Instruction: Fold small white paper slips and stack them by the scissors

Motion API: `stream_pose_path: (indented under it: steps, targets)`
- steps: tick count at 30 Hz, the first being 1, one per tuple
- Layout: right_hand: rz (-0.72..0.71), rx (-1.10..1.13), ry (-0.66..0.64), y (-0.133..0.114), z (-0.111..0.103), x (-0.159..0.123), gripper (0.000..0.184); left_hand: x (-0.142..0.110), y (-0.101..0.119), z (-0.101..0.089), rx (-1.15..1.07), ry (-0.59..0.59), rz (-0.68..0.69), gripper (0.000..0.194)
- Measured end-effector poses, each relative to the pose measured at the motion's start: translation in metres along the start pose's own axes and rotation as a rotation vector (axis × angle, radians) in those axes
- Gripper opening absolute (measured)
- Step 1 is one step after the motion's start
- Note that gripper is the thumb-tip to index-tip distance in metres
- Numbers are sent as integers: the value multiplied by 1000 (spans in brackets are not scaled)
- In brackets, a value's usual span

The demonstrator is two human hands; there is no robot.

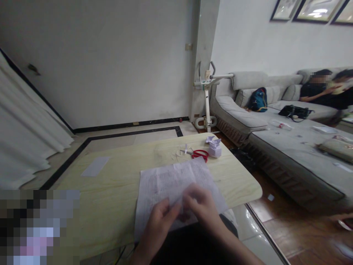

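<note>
Centrally, the left hand (162,215) and right hand (201,202) meet over a printed sheet (162,180), fingers curled nearly closed; blur prevents determining what, if anything, they pinch. The sheet lies on the near side of a table (110,198). Just beyond it are red-handled scissors (194,152), beside folded paper (215,149). A white slip (95,166) lies apart, to the left.

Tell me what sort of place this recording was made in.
Most likely a living room in a home: a large grey sofa runs along the right, framed pictures hang above it, and a long white curtain hangs at the left.
</note>
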State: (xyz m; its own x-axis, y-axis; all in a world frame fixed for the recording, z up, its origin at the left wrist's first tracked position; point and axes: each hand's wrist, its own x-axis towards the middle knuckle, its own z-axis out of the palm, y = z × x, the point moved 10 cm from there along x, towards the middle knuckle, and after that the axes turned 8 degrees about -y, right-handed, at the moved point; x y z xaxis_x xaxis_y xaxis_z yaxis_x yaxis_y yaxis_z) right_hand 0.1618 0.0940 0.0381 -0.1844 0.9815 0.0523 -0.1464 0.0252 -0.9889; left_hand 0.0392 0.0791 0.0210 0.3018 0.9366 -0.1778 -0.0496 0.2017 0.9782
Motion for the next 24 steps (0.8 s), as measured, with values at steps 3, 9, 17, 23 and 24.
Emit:
stream_pose_path:
  steps: [3, 9, 17, 23, 24]
  targets:
    - [-11, -37, 2, 0, -2, 0, 16, -2, -2, -1, -2, 14, -10, 26]
    - [-16, -75, -9, 2, -3, 0, 12, -3, -8, -3, 36, 15, -29, 22]
    - [-36, -199, 13, -5, -5, 1, 11, 3, -10, -6, 149, 7, 16, 26]
    - [-80, -283, -23, -14, -2, 1, 19, 5, -12, -10, 171, 22, 5, 30]
    - [-81, -289, -31, -14, -1, 2, 19, 5, -12, -10, 176, 16, -3, 31]
